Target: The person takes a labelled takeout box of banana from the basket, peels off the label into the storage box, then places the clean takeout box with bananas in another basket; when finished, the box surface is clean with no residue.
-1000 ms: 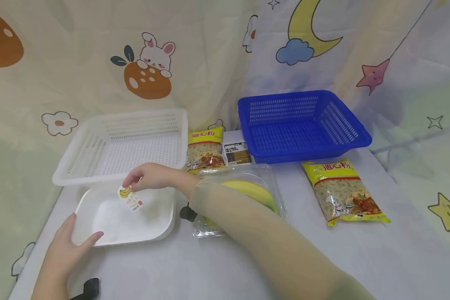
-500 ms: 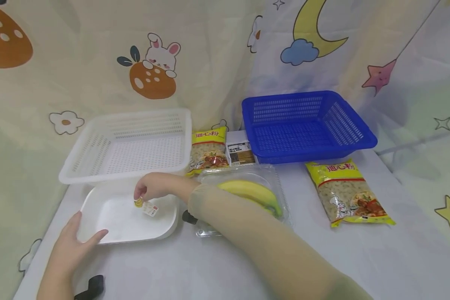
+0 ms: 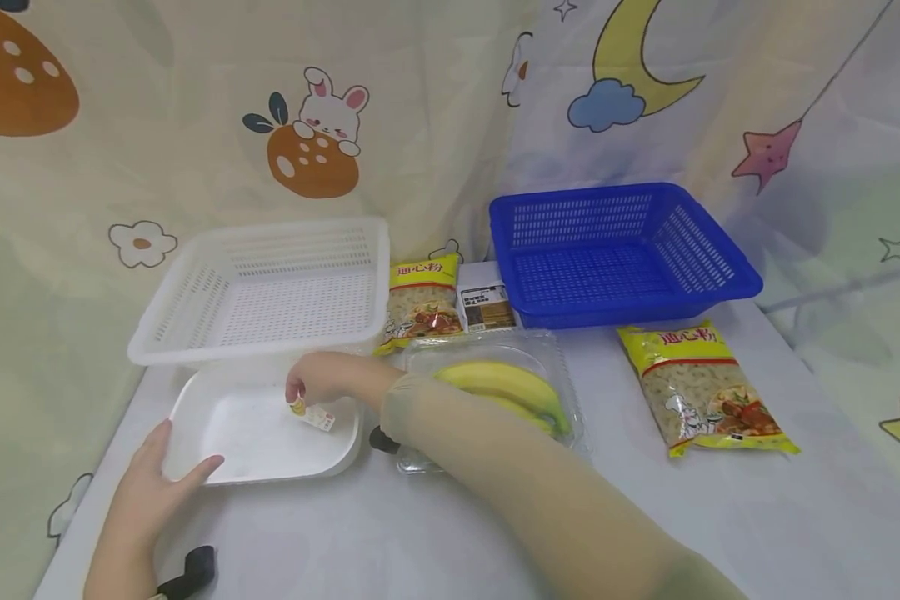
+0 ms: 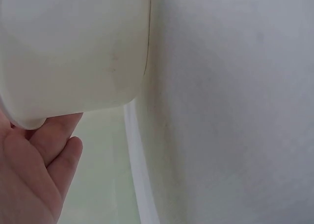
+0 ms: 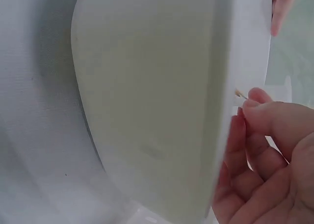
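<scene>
A white foam tray (image 3: 195, 400) lies at the front left of the table. My right hand (image 3: 295, 398) reaches across into it and pinches a small label (image 3: 318, 416) with a banana picture, low over the tray's right side. The right wrist view has the right hand (image 5: 248, 109) pinching the label's edge (image 5: 240, 93) at the tray (image 5: 147, 87) rim. My left hand (image 3: 182, 454) rests against the tray's front left corner, fingers straight and thumb on the rim. In the left wrist view the left hand (image 4: 37, 180) lies beside the tray (image 4: 73, 47).
A white basket (image 3: 262, 283) stands behind the tray and a blue basket (image 3: 615, 250) at the back right. Two yellow pasta bags (image 3: 420, 300) (image 3: 701, 392), a small box (image 3: 483, 307) and a clear clamshell (image 3: 562, 367) of bananas (image 3: 502, 385) lie between them.
My right hand has carried the label down and to the right, from above the tray's middle to its right side. The left hand stays on the tray corner.
</scene>
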Action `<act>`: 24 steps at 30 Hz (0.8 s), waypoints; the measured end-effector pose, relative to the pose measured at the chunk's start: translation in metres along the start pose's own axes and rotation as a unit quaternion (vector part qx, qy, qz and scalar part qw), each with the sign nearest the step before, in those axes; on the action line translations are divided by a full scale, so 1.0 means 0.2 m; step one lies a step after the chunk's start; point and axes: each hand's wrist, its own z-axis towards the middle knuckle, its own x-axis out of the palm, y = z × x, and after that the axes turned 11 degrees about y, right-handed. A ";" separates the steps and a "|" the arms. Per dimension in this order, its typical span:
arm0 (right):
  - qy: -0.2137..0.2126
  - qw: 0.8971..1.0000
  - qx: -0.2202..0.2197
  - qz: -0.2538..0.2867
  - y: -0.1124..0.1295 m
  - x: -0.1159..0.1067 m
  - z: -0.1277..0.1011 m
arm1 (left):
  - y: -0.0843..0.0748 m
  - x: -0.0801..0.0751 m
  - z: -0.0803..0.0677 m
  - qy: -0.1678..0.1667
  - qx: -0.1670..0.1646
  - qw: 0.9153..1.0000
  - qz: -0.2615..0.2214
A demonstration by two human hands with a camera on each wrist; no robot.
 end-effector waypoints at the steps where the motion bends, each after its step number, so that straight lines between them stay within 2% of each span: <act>1: 0.002 1.000 0.000 -0.004 0.00 0.00 0.00 | 0.00 0.00 0.00 0.000 0.001 1.000 0.001; 6: 0.014 0.995 0.033 -0.088 -0.02 0.02 0.00 | 0.00 0.00 0.00 0.000 -0.001 1.000 0.002; 10: 0.014 0.990 0.072 -0.117 -0.03 0.02 -0.01 | -0.01 0.00 0.01 0.000 -0.017 1.000 0.011; 16: 0.008 0.989 0.109 -0.098 -0.03 0.02 -0.02 | -0.02 0.00 0.00 0.006 -0.025 1.000 0.012; 24: 0.004 0.997 0.069 -0.043 -0.03 0.01 -0.04 | -0.03 -0.01 -0.01 0.010 -0.025 1.000 0.009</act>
